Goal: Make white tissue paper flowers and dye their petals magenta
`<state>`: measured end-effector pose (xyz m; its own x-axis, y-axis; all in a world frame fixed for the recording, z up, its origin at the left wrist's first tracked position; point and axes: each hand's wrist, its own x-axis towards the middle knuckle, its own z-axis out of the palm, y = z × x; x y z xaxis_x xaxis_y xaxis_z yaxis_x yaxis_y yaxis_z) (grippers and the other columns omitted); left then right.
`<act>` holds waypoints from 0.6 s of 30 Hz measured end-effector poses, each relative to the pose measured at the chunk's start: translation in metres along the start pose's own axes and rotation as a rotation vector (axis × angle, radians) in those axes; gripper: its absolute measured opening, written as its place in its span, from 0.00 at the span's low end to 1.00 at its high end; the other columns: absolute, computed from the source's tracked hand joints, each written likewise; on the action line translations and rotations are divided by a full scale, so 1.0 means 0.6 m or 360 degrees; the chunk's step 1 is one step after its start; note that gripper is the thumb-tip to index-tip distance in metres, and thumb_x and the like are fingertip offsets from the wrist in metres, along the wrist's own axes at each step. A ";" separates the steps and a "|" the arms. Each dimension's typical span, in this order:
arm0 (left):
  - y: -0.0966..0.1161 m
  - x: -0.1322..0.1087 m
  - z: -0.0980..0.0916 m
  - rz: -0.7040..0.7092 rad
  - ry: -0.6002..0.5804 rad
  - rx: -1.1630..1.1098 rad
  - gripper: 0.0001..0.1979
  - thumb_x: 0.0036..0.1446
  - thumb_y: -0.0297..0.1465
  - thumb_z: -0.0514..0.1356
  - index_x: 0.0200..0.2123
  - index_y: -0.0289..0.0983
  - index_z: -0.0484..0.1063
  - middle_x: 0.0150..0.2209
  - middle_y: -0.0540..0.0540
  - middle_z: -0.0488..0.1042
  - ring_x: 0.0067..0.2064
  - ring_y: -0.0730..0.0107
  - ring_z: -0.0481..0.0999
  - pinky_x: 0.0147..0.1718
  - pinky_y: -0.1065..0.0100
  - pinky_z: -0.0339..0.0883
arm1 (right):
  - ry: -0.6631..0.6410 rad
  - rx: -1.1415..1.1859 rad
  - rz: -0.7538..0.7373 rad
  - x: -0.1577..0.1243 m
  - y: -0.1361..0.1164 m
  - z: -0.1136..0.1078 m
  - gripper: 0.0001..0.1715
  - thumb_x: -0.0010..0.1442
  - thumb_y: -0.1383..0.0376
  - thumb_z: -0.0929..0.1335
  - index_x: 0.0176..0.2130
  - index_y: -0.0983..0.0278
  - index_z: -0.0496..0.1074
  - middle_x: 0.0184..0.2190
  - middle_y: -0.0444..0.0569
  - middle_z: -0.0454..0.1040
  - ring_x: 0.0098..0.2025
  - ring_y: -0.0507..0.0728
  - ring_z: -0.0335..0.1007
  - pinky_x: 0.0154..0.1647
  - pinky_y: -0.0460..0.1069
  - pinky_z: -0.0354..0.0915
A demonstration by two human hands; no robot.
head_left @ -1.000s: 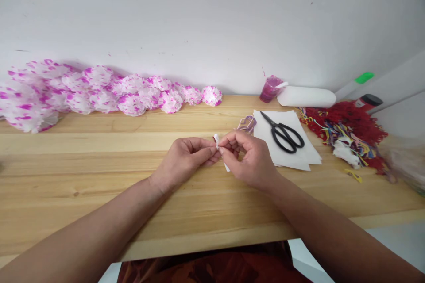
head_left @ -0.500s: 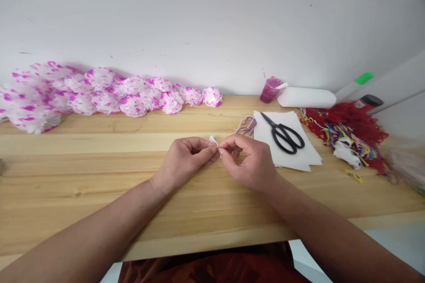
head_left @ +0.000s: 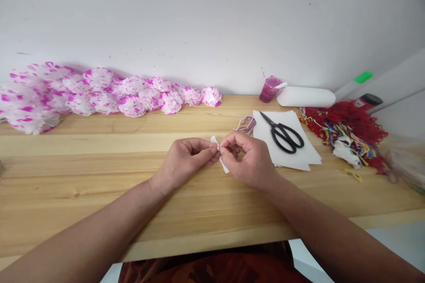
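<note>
A narrow, folded strip of white tissue paper (head_left: 224, 166) slants between my two hands above the wooden table. My left hand (head_left: 186, 159) pinches it near its middle from the left, thumb against the fingers. From the right, the thumb and forefinger of my right hand (head_left: 249, 158) are closed at the same spot. Whether a fine thread runs round the strip there is too small to tell. Pale purple yarn (head_left: 245, 124) lies just beyond my right hand. Black-handled scissors (head_left: 284, 135) rest on a stack of white paper sheets (head_left: 307, 158).
Along the wall at left sit several pink-and-white paper flowers (head_left: 133, 104). A cup of magenta liquid (head_left: 268, 90) stands at the back beside a white roll (head_left: 307, 97). Red yarn (head_left: 352, 119), mixed colored strands and a dark-lidded jar (head_left: 368, 101) fill the right side.
The paper strip has turned, so its lower end now shows below my fingers. My right fingers have shifted slightly at the pinch, while both forearms stay nearly in place.
</note>
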<state>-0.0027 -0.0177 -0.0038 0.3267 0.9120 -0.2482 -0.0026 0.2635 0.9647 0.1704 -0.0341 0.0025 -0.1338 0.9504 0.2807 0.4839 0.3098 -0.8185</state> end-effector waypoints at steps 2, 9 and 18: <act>0.000 0.000 0.000 -0.0004 -0.0005 0.0000 0.13 0.50 0.39 0.69 0.32 0.34 0.81 0.34 0.43 0.82 0.33 0.67 0.79 0.34 0.70 0.71 | 0.0003 0.0003 0.0010 0.000 -0.001 -0.001 0.03 0.54 0.70 0.67 0.30 0.62 0.70 0.24 0.42 0.73 0.24 0.49 0.67 0.26 0.44 0.64; -0.001 0.001 -0.003 -0.0017 0.0002 0.0028 0.12 0.51 0.38 0.69 0.33 0.35 0.81 0.35 0.44 0.83 0.34 0.69 0.79 0.35 0.71 0.70 | -0.0018 0.0035 0.0016 0.000 -0.001 0.000 0.02 0.55 0.69 0.68 0.30 0.62 0.70 0.25 0.42 0.73 0.24 0.49 0.66 0.26 0.44 0.64; -0.004 0.001 -0.002 0.0009 -0.0011 -0.0021 0.15 0.50 0.39 0.70 0.35 0.34 0.80 0.36 0.43 0.82 0.34 0.68 0.79 0.36 0.69 0.71 | -0.0063 0.0257 0.0216 0.001 0.006 0.001 0.03 0.55 0.68 0.68 0.31 0.62 0.69 0.24 0.42 0.73 0.24 0.50 0.69 0.24 0.44 0.65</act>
<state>-0.0036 -0.0174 -0.0067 0.3329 0.9114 -0.2421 -0.0172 0.2625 0.9648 0.1716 -0.0324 -0.0009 -0.1122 0.9831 0.1450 0.3555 0.1760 -0.9179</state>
